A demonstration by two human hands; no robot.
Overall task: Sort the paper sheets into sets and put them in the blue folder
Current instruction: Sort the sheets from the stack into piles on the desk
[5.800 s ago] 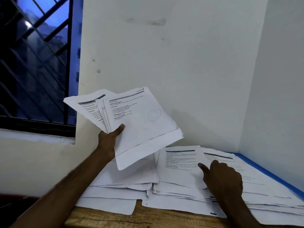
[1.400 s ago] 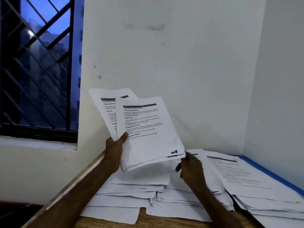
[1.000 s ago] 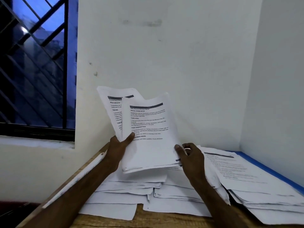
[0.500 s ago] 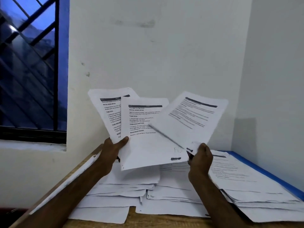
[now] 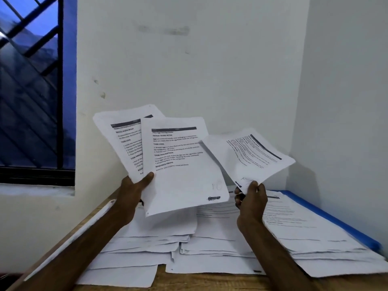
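Many sheets [image 5: 220, 244] on wooden table [image 5: 210, 282]; left grip [image 5: 132, 192] clasps sheaf [image 5: 180, 177], right grip [image 5: 251, 198] pinches page [image 5: 249, 158].

Left hand [image 5: 134, 193], right hand [image 5: 252, 199]: aloft, curled.

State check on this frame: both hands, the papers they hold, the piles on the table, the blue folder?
left hand: grips fanned stack, raised
fanned stack: held up, print facing camera
right hand: pinches single sheet at its bottom edge
single sheet: lifted, tilted right
table piles: lying flat, edges ragged
blue folder: flat under rightmost pile, only edge visible; open or shut unclear
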